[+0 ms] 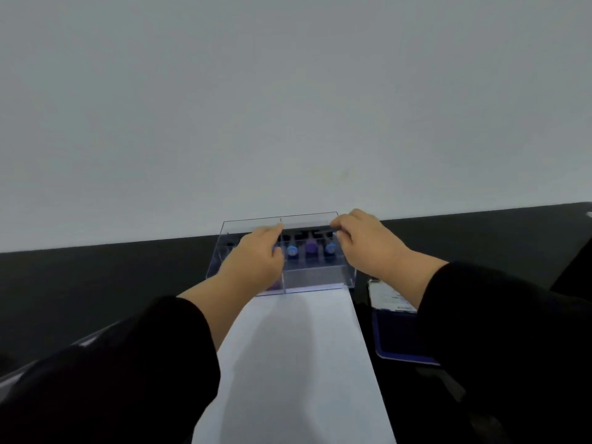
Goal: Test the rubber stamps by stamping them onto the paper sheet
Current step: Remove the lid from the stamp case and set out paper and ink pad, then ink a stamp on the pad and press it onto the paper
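Note:
A clear plastic box stands at the far end of the white paper sheet, against the wall. Inside it stand several rubber stamps with blue and purple round tops. Its clear lid is raised and tilted back. My left hand reaches over the box's left half, fingertips at the lid's lower edge, covering the stamps there. My right hand pinches the lid's right corner with curled fingers. Whether the left fingers grip the lid or only touch it is unclear.
A dark tabletop runs under everything, ending at a pale wall just behind the box. To the right of the paper lies a blue ink pad tray with a printed white card beyond it, partly under my right sleeve.

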`<state>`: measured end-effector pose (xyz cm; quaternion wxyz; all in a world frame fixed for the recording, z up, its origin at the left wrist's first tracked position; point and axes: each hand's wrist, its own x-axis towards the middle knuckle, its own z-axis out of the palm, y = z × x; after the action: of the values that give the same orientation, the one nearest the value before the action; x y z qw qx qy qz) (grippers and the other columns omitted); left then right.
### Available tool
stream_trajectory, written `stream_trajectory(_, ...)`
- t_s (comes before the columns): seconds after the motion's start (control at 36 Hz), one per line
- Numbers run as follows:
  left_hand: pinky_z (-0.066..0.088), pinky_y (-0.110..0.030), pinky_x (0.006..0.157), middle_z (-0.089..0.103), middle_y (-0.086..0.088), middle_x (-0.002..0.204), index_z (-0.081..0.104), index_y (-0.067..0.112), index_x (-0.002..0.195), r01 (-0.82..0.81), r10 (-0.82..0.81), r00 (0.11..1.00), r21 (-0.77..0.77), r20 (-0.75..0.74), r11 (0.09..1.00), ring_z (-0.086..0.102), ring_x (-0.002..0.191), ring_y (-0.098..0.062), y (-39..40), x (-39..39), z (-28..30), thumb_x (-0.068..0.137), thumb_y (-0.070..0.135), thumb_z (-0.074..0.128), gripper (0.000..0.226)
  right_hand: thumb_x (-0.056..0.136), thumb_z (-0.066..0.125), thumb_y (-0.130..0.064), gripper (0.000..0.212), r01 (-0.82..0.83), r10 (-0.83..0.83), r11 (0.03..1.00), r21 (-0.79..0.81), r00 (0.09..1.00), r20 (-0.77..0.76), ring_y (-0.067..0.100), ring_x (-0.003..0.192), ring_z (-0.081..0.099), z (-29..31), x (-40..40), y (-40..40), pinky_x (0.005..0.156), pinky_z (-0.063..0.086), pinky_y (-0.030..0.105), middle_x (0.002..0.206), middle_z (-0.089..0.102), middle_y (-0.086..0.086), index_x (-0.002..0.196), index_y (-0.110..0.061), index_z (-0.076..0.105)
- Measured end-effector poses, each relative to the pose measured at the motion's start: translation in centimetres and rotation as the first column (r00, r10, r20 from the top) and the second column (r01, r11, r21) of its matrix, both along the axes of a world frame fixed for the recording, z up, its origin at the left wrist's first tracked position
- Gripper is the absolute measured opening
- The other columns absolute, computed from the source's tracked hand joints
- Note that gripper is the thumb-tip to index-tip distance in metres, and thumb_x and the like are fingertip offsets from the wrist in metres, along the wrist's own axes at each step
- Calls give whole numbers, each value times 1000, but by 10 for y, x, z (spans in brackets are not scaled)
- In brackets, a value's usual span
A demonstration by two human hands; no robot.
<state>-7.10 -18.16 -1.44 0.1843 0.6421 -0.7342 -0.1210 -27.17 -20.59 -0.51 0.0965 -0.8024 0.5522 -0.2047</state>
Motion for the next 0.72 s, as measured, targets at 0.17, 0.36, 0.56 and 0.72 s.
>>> stream_trajectory(0.17, 14, -30, 115, 20, 0, 158, 23, 16, 151, -108, 91, 977, 80, 192, 991, 17, 144, -17, -16, 33, -2, 102, 27, 31, 50, 100, 36, -23, 35, -62, 65, 997, 40, 996, -56, 23, 119, 42, -4, 29, -30, 101, 37, 37, 128, 47, 6, 132, -16, 48)
stream_trajectory(0.36, 1, -38, 118, 3, -1, 161, 6, 19, 153, -84, 18, 945, 193, 325, 978, 1, 147, -19, -26, 43, -21, 103, 35, 18, 53, 100, 28, -36, 36, 74, -49, 995, 64, 943, -330, 27, 117, 44, -16, 50, -53, 94, 34, 44, 127, 47, 6, 127, -23, 48)
stream_trajectory(0.56, -1, -36, 118, 3, 2, 161, 5, 23, 153, -76, 27, 944, 135, 329, 988, 0, 147, -15, -27, 46, -32, 103, 36, 15, 53, 99, 16, -49, 52, 139, -99, 989, 57, 889, -447, 28, 113, 45, -27, 50, -60, 98, 29, 46, 119, 53, 9, 116, -18, 54)
stream_trajectory(0.72, 1, -36, 120, 4, 1, 161, 5, 22, 153, -69, 23, 942, 127, 334, 989, 2, 147, -15, -27, 47, -34, 103, 36, 15, 53, 97, 10, -54, 58, 130, -85, 989, 73, 894, -440, 27, 112, 45, -30, 52, -60, 100, 28, 47, 110, 56, 8, 105, -19, 57)
